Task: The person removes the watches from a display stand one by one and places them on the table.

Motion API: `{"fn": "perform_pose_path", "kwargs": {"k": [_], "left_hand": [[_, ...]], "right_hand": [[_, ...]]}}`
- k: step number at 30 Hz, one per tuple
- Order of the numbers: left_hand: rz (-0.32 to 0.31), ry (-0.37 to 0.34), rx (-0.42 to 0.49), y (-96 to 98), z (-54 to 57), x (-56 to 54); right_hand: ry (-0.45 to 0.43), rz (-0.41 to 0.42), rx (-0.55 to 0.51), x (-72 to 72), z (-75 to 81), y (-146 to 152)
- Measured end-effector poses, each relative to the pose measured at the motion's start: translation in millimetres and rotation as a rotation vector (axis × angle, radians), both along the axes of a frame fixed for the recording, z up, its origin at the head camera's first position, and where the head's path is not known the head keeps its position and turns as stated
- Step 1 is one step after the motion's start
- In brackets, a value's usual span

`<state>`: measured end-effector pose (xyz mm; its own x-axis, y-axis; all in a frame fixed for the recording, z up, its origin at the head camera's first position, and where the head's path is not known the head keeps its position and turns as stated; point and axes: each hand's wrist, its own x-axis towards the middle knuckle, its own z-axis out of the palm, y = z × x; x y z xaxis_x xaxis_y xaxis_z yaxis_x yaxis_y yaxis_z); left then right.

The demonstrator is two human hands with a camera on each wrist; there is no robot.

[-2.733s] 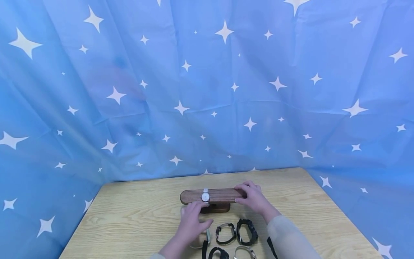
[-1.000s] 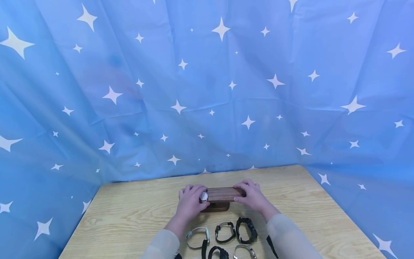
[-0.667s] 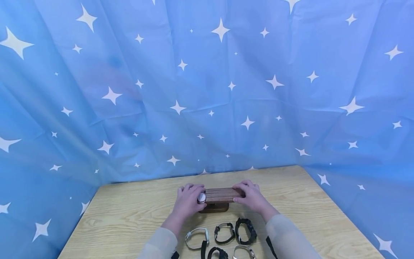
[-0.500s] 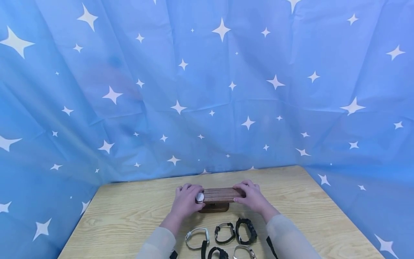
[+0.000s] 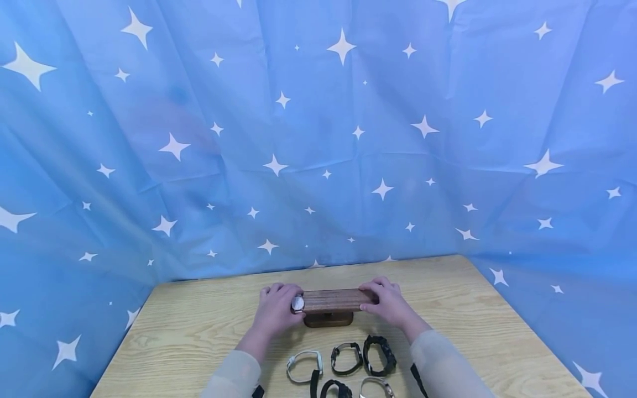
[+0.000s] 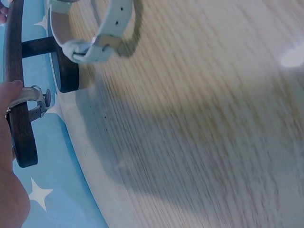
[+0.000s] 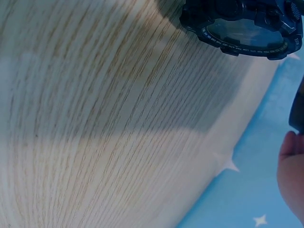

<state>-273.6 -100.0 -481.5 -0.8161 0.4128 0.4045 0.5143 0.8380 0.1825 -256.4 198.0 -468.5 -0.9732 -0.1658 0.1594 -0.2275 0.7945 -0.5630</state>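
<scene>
A dark wooden watch stand [image 5: 330, 300], a horizontal bar on a short base, is near the middle of the table. Around the left part of its bar sits a wristwatch [image 5: 297, 304] with a round pale face and a light strap. My left hand [image 5: 275, 309] holds this watch across the bar, thumb at the front and fingers over the back. The watch's buckled strap [image 6: 32, 96] loops under the bar in the left wrist view. At the bar's other end, my right hand [image 5: 389, 303] grips the wood between thumb and fingers.
In front of the stand lie several watches: one with a pale strap [image 5: 291, 369], a slim dark one [image 5: 335, 362], a chunky black one [image 5: 387, 357], another black one [image 5: 343, 389] and a silver one [image 5: 380, 380]. A star-patterned blue curtain [image 5: 318, 138] hangs behind the table [image 5: 199, 326].
My left hand has closed around the watch and slid it leftward along the bar, baring more wood to its right. The right hand has kept its grip on the stand.
</scene>
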Motion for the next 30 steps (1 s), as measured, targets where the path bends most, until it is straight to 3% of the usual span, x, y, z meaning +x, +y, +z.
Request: {"fn": "perform_pose_path", "kwargs": {"k": [9,16,20,25,30], "left_hand": [[-0.004,0.006,0.012,-15.2,-2.6,-2.8],[-0.032,-0.046,0.058,-21.6,-3.4,-5.6],[-0.069,-0.117,0.116,-20.9,-5.5,-9.8],[-0.129,-0.251,0.253,-21.7,-8.7,-14.0],[-0.116,-0.358,0.411,-26.0,-15.0,-15.0]], "right_hand": [[0.010,-0.002,-0.001,-0.2,-3.1,1.1],[0.010,-0.009,-0.007,-0.6,-2.8,1.2],[0.009,-0.009,-0.002,-0.3,-2.5,2.1],[0.009,-0.016,0.003,0.5,-3.8,2.9],[0.004,-0.007,0.002,0.0,-2.9,2.4]]}}
